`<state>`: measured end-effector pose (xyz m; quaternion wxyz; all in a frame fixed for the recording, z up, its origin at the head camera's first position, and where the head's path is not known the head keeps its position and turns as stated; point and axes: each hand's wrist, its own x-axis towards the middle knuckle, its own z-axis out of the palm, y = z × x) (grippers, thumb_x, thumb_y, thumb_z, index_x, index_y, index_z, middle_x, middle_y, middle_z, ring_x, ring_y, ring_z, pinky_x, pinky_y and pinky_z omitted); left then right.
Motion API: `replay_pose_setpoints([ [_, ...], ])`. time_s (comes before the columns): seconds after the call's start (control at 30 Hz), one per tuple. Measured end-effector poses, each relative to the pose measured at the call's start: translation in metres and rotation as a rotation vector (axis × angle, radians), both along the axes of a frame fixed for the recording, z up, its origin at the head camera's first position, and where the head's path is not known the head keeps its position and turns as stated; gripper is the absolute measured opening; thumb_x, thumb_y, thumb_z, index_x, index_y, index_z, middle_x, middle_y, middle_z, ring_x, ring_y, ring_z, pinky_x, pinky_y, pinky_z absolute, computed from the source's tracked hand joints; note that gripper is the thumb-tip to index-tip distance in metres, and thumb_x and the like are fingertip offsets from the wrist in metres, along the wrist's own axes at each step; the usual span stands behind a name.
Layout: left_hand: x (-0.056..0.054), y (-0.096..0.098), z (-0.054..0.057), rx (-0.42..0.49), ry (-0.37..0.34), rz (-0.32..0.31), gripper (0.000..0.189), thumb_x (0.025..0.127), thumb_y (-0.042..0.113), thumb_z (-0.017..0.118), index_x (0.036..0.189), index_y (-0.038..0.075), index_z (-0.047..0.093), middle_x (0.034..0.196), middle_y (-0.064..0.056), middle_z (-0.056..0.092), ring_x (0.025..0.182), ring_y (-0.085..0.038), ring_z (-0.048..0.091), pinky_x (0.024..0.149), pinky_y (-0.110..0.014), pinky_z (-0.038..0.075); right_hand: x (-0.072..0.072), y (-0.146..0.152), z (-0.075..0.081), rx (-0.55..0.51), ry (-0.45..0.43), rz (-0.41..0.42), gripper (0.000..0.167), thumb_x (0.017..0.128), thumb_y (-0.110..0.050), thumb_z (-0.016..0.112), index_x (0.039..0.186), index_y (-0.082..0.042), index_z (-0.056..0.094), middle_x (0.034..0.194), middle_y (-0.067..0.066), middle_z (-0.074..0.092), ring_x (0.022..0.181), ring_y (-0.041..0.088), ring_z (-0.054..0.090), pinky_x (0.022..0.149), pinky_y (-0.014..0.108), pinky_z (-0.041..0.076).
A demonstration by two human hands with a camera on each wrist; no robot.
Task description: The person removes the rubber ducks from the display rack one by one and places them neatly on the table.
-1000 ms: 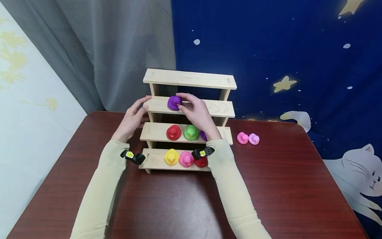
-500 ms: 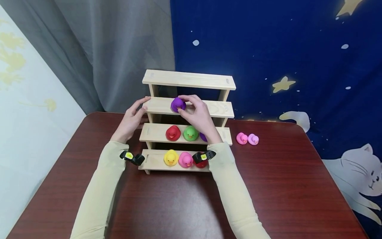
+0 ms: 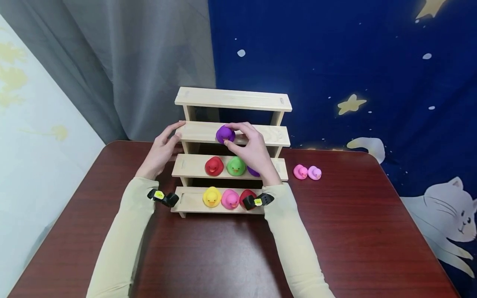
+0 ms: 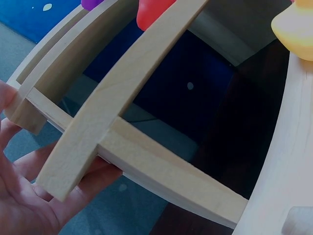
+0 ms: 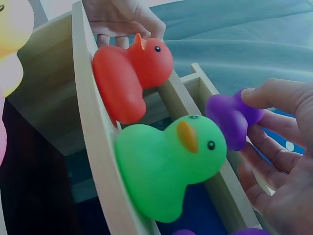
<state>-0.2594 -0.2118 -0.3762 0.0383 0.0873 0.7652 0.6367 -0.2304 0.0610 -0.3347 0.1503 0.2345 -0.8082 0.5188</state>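
My right hand (image 3: pixel 255 151) pinches a purple rubber duck (image 3: pixel 225 134) between thumb and fingers, at the second board from the top of a stepped wooden rack (image 3: pixel 193 130). In the right wrist view the thumb lies over the head of this purple duck (image 5: pixel 230 117). My left hand (image 3: pixel 158 153) grips the left end of that same board, thumb in front and fingers behind. One step lower sit a red duck (image 3: pixel 214 166), a green duck (image 3: pixel 236 166) and a purple duck (image 3: pixel 253 171), the last partly hidden by my right wrist.
On the lowest board stand a yellow duck (image 3: pixel 212 197), a pink duck (image 3: pixel 230 199) and a red duck (image 3: pixel 246 196). Two small ducks, one pink (image 3: pixel 300 171) and one lilac (image 3: pixel 314 173), rest on the table (image 3: pixel 354 215) right of the rack. Curtains hang behind.
My right hand has shifted the purple duck a little to the right along the board. The left hand keeps its place at the board's end. The head view has drifted slightly.
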Motion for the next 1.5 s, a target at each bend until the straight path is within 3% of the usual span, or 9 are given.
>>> replay_pose_setpoints([
  [0.2,0.000,0.000,0.001,-0.009,-0.005,0.005,0.046,0.102,0.037,0.046,0.148,0.033,0.039,0.149,-0.017,0.031,0.110,-0.044,0.056,0.081,-0.047,0.052,0.005,0.008,0.000,-0.025,0.005,0.028,0.038,0.084,-0.007,0.075,0.121,-0.007,0.066,0.113,0.005,0.061,0.104,0.014,0.055,0.086,0.032,0.048],
  [0.4,0.000,0.001,0.000,-0.006,-0.002,0.001,0.046,0.103,0.037,0.045,0.148,0.033,0.038,0.149,-0.019,0.030,0.110,-0.044,0.056,0.078,-0.043,0.053,0.014,0.018,0.001,-0.067,0.020,0.037,0.037,0.082,-0.002,0.076,0.118,-0.001,0.067,0.113,0.012,0.063,0.108,0.023,0.055,0.089,0.042,0.047],
  [0.63,0.001,0.001,0.001,0.004,0.000,-0.003,0.046,0.103,0.036,0.045,0.148,0.033,0.038,0.149,-0.019,0.030,0.111,-0.044,0.056,0.074,-0.038,0.054,0.045,0.022,0.027,-0.048,-0.002,0.006,0.035,0.082,0.005,0.072,0.116,0.008,0.064,0.110,0.022,0.061,0.107,0.034,0.054,0.092,0.049,0.044],
  [0.73,0.001,0.001,0.001,0.006,-0.001,-0.002,0.046,0.103,0.035,0.044,0.149,0.033,0.038,0.149,-0.019,0.030,0.111,-0.045,0.055,0.073,-0.036,0.055,0.050,0.026,0.029,-0.034,-0.013,-0.014,0.035,0.082,0.005,0.072,0.116,0.008,0.064,0.111,0.021,0.061,0.107,0.034,0.054,0.092,0.048,0.043],
  [0.87,0.001,0.001,0.001,-0.003,-0.004,0.005,0.045,0.103,0.036,0.044,0.148,0.034,0.038,0.150,-0.017,0.030,0.111,-0.044,0.056,0.075,-0.037,0.054,0.052,0.033,0.027,-0.050,-0.001,-0.023,0.035,0.081,0.007,0.072,0.115,0.009,0.064,0.110,0.023,0.061,0.107,0.036,0.054,0.092,0.050,0.043],
  [1.13,0.001,0.001,0.001,-0.029,0.003,0.010,0.046,0.103,0.036,0.044,0.149,0.034,0.037,0.150,-0.017,0.029,0.113,-0.044,0.055,0.084,-0.052,0.050,0.056,0.049,0.021,-0.101,0.053,-0.039,0.034,0.079,0.011,0.072,0.112,0.012,0.064,0.110,0.025,0.062,0.105,0.037,0.055,0.089,0.053,0.044],
  [1.4,0.000,0.002,0.000,-0.032,0.003,0.017,0.045,0.103,0.036,0.044,0.148,0.033,0.039,0.150,-0.017,0.031,0.112,-0.044,0.055,0.085,-0.054,0.049,0.060,0.062,0.022,-0.071,0.086,-0.076,0.034,0.078,0.010,0.074,0.111,0.011,0.065,0.108,0.023,0.063,0.103,0.035,0.057,0.085,0.056,0.044],
  [1.5,0.000,0.001,0.000,-0.027,0.004,0.015,0.045,0.103,0.036,0.044,0.148,0.033,0.038,0.149,-0.018,0.031,0.112,-0.045,0.055,0.084,-0.051,0.050,0.061,0.066,0.022,-0.060,0.095,-0.089,0.034,0.078,0.010,0.074,0.111,0.010,0.065,0.108,0.022,0.063,0.101,0.034,0.057,0.086,0.049,0.046],
])
